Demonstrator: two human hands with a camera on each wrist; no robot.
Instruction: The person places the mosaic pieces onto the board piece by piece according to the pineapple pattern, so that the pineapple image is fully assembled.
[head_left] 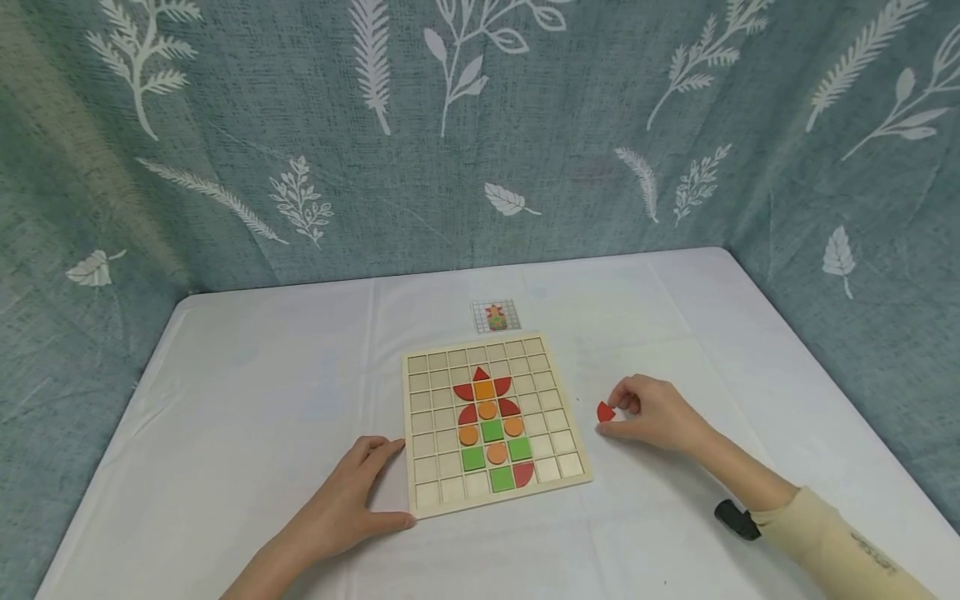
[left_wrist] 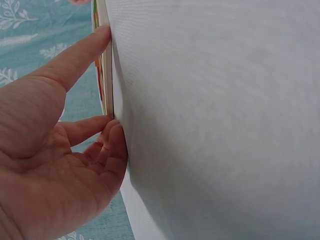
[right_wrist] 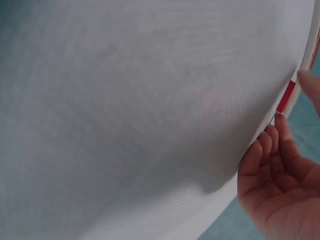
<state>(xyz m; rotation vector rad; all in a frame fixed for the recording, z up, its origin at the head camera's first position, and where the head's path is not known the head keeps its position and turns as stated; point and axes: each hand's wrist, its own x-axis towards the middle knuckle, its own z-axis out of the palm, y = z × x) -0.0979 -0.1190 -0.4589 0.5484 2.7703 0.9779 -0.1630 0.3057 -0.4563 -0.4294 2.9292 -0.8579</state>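
A pale wooden grid board point(head_left: 442, 492) lies on the white cloth. Several coloured tiles sit in its cells: red quarter-rounds and a red triangle point(head_left: 481, 375), orange discs point(head_left: 497, 453), an orange square point(head_left: 484, 389) and green squares point(head_left: 502, 479). My left hand point(head_left: 330, 508) rests at the board's left side, thumb and index fingertips against its edge, as the left wrist view also shows. To the right of the board, my right hand point(head_left: 660, 415) pinches a small red tile point(head_left: 605, 412) between thumb and index finger, low over the cloth. The right wrist view shows this red tile point(right_wrist: 286, 96) edge-on.
Just behind the board lies a small pattern card point(head_left: 495, 317) with a printed grid picture. A black object point(head_left: 737, 520) sits by the right sleeve point(head_left: 832, 542). A blue-green curtain point(head_left: 450, 183) with white leaf prints hangs behind and at both sides of the table.
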